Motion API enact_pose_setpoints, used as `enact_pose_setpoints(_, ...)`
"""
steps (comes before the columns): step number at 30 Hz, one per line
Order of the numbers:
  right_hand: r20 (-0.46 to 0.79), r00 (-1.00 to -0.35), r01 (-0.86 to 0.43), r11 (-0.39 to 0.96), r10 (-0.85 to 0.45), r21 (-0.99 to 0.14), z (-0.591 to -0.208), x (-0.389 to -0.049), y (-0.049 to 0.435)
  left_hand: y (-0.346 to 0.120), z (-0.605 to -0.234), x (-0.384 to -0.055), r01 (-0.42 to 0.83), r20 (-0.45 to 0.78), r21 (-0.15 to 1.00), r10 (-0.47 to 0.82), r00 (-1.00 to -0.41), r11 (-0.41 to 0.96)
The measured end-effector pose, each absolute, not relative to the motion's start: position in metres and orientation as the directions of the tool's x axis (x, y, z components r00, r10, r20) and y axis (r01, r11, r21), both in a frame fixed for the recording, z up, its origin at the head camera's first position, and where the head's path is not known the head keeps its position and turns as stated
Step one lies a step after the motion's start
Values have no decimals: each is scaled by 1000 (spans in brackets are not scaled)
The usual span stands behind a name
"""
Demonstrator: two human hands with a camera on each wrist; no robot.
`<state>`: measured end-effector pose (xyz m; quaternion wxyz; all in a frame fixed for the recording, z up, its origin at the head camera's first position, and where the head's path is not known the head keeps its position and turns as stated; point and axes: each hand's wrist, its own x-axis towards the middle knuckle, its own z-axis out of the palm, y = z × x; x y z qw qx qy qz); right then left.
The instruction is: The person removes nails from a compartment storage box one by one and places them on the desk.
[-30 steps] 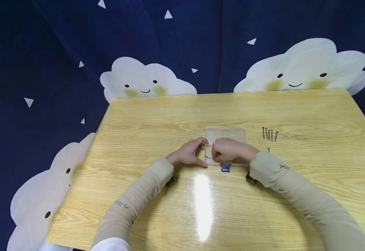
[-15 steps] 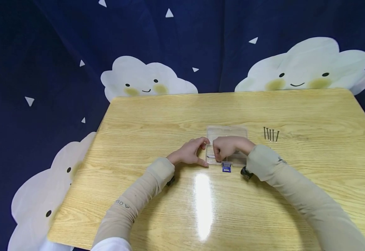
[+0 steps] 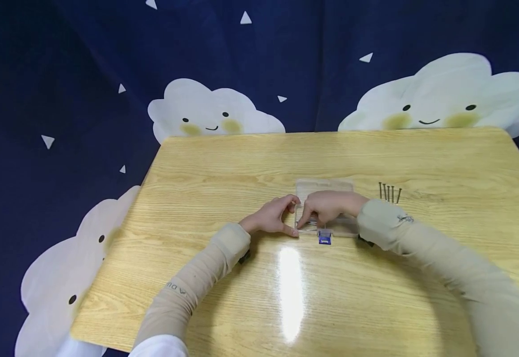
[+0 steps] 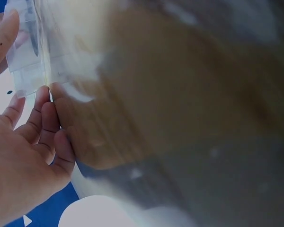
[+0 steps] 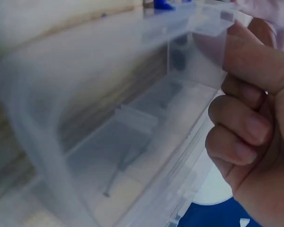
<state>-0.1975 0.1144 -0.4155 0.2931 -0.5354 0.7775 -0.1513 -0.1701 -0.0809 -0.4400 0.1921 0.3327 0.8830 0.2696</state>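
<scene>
The box [image 3: 344, 229] is clear plastic, rectangular and divided inside. It stands on the table [image 3: 241, 168] with its lid [image 3: 313, 185] swung open to the far side. A blue latch [image 3: 324, 238] juts from the near edge, folded outward. The left hand [image 3: 270, 216] grips the box's left end. Slim metal nails [image 3: 307, 229] lie crosswise in the left compartment, where the right hand [image 3: 330, 204] reaches in with its index fingertip; their number is unclear. The right wrist view shows a blurred nail slantwise through the plastic. Five dark nails [image 3: 388, 193] lie right of the box, side by side in a loose row, heads away.
</scene>
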Motion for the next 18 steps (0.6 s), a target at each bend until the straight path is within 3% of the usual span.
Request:
enact_pose_setpoints(5, -385, -199, -749, 393, -901, -533, -414, -203, 108, -81, -441, -171, 498, -153, 598, 699, -699, 629)
enact_pose_setpoints(12, -472, -193, -684, 463, -860, -564, -411, -205, 104, -80, -443, -171, 494, -157, 603, 700, -696, 626)
enact_pose_setpoints(18, -460, -194, -678, 457, -867, -576, -408, -205, 105, -81, -444, -172, 485, -151, 615, 697, -701, 622)
